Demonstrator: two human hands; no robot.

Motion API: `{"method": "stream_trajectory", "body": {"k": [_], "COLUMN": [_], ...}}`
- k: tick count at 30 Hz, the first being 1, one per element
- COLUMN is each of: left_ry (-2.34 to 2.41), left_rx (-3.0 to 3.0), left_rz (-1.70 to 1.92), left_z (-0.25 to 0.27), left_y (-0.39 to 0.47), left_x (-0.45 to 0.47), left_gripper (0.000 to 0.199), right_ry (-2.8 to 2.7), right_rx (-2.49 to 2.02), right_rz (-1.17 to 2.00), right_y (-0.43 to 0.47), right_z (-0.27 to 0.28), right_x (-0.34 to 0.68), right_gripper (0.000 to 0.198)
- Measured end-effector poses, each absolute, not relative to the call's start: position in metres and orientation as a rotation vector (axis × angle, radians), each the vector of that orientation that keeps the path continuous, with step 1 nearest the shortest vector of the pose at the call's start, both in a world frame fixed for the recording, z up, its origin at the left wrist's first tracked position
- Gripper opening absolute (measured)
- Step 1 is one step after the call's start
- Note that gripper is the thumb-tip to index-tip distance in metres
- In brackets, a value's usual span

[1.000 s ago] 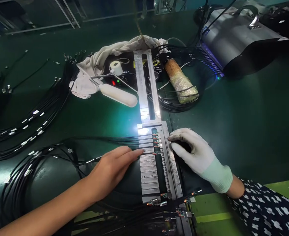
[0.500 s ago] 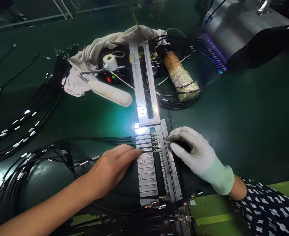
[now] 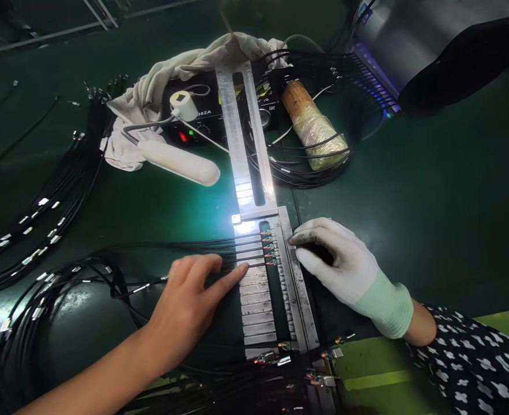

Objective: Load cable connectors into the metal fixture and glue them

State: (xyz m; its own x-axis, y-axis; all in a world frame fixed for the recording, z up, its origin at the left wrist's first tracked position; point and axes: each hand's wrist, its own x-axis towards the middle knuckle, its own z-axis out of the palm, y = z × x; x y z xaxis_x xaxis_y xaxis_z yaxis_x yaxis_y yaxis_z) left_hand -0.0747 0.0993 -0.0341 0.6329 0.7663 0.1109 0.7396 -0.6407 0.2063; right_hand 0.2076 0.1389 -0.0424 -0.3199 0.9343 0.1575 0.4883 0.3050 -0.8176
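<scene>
Five black cables [image 3: 270,247] pointing right, crossing metal jig [image 3: 256,309] running forward; left hand [image 3: 189,302], fingers spread; right hand [image 3: 347,262], fingers parted

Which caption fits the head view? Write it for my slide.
Bare left hand touches a black cable on a grooved metal fixture, gloved right hand at its edge.

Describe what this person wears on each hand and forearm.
The left hand and forearm are bare, with no sleeve in view. The right hand wears a white glove, darkly smudged around the fingers, with a pale green knitted cuff; the sleeve is dark, patterned white.
</scene>
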Motion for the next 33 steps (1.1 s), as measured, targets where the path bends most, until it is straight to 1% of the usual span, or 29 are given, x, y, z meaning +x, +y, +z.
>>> {"method": "stream_trajectory", "body": {"k": [2, 5, 11, 13, 15, 20, 22, 24, 27, 33], "left_ry": [1.265, 1.244, 1.063, 1.037, 1.027, 1.134, 1.200, 1.187, 1.119, 1.088], "left_rx": [2.696, 2.600, 2.148, 2.043, 2.001, 2.111, 2.187, 2.263, 2.314, 2.449], "left_rz": [0.196, 0.162, 0.094, 0.043, 0.053, 0.422, 0.517, 0.516, 0.409, 0.281], "left_z": [-0.039, -0.037, -0.002, 0.001, -0.001, -0.008, -0.007, -0.006, -0.005, -0.009], "left_y": [0.093, 0.091, 0.073, 0.063, 0.056, 0.067, 0.078, 0.090, 0.101, 0.104], "left_x": [-0.077, -0.078, -0.070, -0.067, -0.068, -0.080, -0.085, -0.086, -0.084, -0.081], "left_gripper": [0.056, 0.057, 0.039, 0.026, 0.020, 0.027, 0.030, 0.036, 0.043, 0.049], "right_ry": [-1.935, -1.939, -1.976, -1.984, -1.966, -1.927, -1.929, -1.933, -1.938, -1.936], "right_rx": [-1.273, -1.290, -1.216, -1.210, -1.214, -1.220, -1.223, -1.234, -1.248, -1.264], "right_rz": [0.871, 0.843, 0.868, 0.872, 0.885, 0.924, 0.918, 0.912, 0.904, 0.904], "right_y": [0.140, 0.142, 0.127, 0.122, 0.121, 0.124, 0.126, 0.126, 0.126, 0.126], "right_z": [-0.043, -0.044, -0.044, -0.043, -0.043, -0.043, -0.044, -0.044, -0.045, -0.042], "right_x": [0.207, 0.206, 0.211, 0.213, 0.213, 0.212, 0.211, 0.210, 0.210, 0.211], "right_gripper": [0.012, 0.009, 0.014, 0.015, 0.014, 0.016, 0.015, 0.015, 0.015, 0.011]}}
